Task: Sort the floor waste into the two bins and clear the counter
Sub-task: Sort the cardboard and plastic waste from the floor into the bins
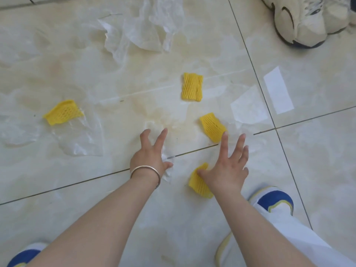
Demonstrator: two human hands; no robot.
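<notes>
Several yellow foam fruit nets lie on the pale tiled floor: one at the left (62, 112), one in the middle (192, 87), one further right (212, 126) and one partly under my right hand (199, 182). Clear plastic film is scattered about: a crumpled heap at the top (146, 26), a flat sheet at the left (81, 139) and a small wad (167, 164) beneath my left hand. My left hand (152, 153), with a silver bangle on the wrist, hovers with spread fingers over that wad. My right hand (228, 166) is spread open above the nearest net, its thumb touching it.
A white paper slip (278, 90) and a translucent sheet (248, 110) lie at the right. Another person's cream sneaker (308, 18) stands at the top right. My own blue and white shoes (273, 199) are at the bottom corners. No bins or counter are in view.
</notes>
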